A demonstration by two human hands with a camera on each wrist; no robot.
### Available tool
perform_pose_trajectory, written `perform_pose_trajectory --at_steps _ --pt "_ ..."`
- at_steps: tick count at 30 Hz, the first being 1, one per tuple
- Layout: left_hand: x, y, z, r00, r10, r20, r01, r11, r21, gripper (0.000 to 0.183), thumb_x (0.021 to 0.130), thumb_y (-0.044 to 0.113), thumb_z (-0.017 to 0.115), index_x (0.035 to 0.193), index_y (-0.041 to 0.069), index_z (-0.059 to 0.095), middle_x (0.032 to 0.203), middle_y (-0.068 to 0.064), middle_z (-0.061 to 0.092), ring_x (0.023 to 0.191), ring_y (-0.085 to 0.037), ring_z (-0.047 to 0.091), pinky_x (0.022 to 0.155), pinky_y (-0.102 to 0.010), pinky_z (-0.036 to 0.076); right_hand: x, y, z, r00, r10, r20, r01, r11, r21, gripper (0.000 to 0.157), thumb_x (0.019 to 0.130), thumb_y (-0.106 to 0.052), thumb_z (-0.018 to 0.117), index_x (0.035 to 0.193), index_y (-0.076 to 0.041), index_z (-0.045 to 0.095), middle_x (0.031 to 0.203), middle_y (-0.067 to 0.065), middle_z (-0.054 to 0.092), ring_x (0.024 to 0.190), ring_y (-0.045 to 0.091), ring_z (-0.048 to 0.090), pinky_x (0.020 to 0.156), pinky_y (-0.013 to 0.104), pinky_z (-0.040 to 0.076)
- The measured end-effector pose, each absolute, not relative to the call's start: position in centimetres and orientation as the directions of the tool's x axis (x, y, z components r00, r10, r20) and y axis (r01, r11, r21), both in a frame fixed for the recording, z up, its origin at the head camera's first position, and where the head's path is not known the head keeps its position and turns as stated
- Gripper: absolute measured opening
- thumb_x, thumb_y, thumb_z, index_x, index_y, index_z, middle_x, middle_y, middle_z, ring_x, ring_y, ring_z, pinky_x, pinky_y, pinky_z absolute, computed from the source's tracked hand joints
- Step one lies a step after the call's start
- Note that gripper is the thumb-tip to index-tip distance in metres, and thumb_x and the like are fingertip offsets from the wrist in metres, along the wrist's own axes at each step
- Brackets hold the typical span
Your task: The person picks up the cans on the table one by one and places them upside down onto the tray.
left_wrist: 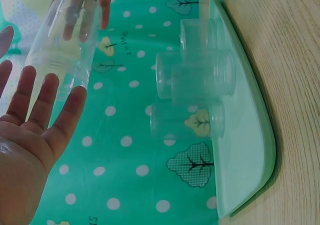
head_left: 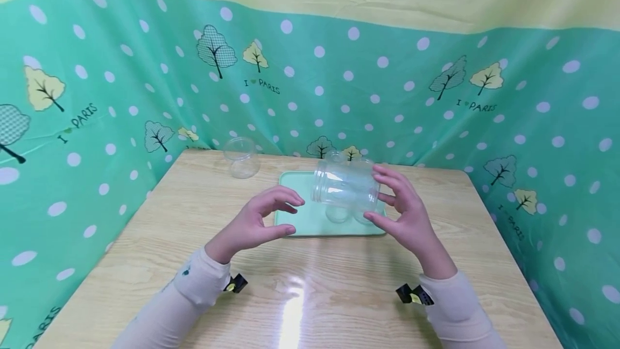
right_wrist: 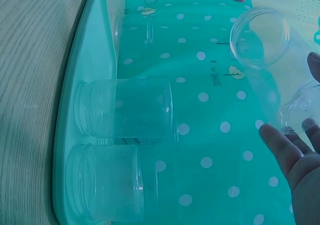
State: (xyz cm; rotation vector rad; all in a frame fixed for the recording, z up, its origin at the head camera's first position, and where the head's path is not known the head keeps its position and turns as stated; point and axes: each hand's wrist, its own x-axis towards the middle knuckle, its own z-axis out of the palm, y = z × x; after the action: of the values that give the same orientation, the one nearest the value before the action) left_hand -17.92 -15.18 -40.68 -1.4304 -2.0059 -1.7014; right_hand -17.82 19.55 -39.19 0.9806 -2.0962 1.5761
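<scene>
My right hand [head_left: 406, 213] holds a clear plastic jar [head_left: 345, 186] by its base end, thumb below and fingers above. The jar lies sideways in the air over a pale green tray [head_left: 301, 221], its threaded open mouth toward the left. Just left of that mouth, in the head view, my left hand [head_left: 261, 216] stands with its fingers spread and holds nothing; a small gap parts it from the jar. On the tray several clear jars [right_wrist: 125, 107] stand mouth down, partly hidden behind the held jar in the head view.
Another clear container [head_left: 244, 167] stands at the table's back left, outside the tray. A green dotted cloth [head_left: 319, 77] hangs behind and on both sides. The wooden tabletop [head_left: 329, 284] stretches toward me under both forearms.
</scene>
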Motion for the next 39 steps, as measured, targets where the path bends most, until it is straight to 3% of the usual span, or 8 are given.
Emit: perform_pose_trajectory --at_steps 10,18,23,30,37,39 --pt "-17.4 -14.9 -40.6 -0.532 0.635 0.56 0.718 -0.012 0.696 0.041 0.088 0.002 0.079 0.126 0.006 0.064 0.123 -0.012 0.064 0.114 -0.02 0.062 0.092 -0.044 0.059 -18.0 19.8 -39.1 -0.727 -0.277 0.628 -0.682 0.192 -0.705 0.083 0.073 0.02 0.081 0.147 -0.004 0.05 0.158 0.01 0.041 0.144 0.019 0.043 0.103 0.024 0.052" --pt "-17.3 -14.8 -40.6 -0.577 0.673 0.463 0.687 0.092 0.721 0.038 0.091 0.011 0.078 0.125 0.02 0.065 0.124 0.001 0.065 0.114 -0.016 0.063 0.094 -0.04 0.058 -18.6 19.9 -39.4 -0.681 -0.294 0.671 -0.729 0.187 -0.658 0.081 0.071 0.021 0.082 0.143 0.001 0.051 0.157 0.015 0.04 0.143 0.022 0.045 0.104 0.028 0.052" --pt "-17.4 -14.7 -40.8 -0.558 0.7 0.445 0.693 0.098 0.714 0.037 0.091 0.01 0.078 0.124 0.023 0.065 0.123 0.004 0.066 0.114 -0.015 0.063 0.094 -0.038 0.058 -19.1 19.6 -39.3 -0.7 -0.285 0.655 -0.714 0.243 -0.657 0.082 0.071 0.019 0.083 0.144 -0.002 0.052 0.157 0.011 0.041 0.142 0.015 0.045 0.103 0.032 0.053" --pt "-17.6 -14.5 -41.0 -0.502 0.767 0.4 0.694 0.082 0.715 0.035 0.093 0.01 0.076 0.124 0.022 0.065 0.124 0.002 0.066 0.118 -0.014 0.06 0.09 -0.039 0.059 -18.3 18.1 -36.3 -0.739 -0.29 0.608 -0.674 0.287 -0.681 0.074 0.075 0.017 0.081 0.142 0.005 0.051 0.154 0.02 0.042 0.139 0.002 0.045 0.098 0.043 0.055" --pt "-17.5 -14.3 -41.1 -0.49 0.798 0.351 0.7 0.121 0.704 0.038 0.092 0.008 0.076 0.124 0.024 0.065 0.124 -0.001 0.067 0.119 -0.012 0.059 0.09 -0.041 0.059 -18.9 17.1 -34.3 -0.787 -0.303 0.537 -0.616 0.352 -0.704 0.07 0.082 0.008 0.081 0.144 -0.001 0.052 0.156 0.015 0.041 0.141 0.027 0.046 0.099 0.047 0.054" --pt "-17.4 -14.3 -41.1 -0.494 0.8 0.34 0.697 0.131 0.705 0.038 0.092 0.007 0.076 0.124 0.023 0.065 0.124 -0.001 0.067 0.119 -0.012 0.059 0.091 -0.041 0.059 -19.5 17.0 -34.0 -0.794 -0.314 0.521 -0.607 0.36 -0.708 0.07 0.083 0.007 0.081 0.145 -0.003 0.051 0.155 0.014 0.041 0.141 0.029 0.046 0.1 0.048 0.055"
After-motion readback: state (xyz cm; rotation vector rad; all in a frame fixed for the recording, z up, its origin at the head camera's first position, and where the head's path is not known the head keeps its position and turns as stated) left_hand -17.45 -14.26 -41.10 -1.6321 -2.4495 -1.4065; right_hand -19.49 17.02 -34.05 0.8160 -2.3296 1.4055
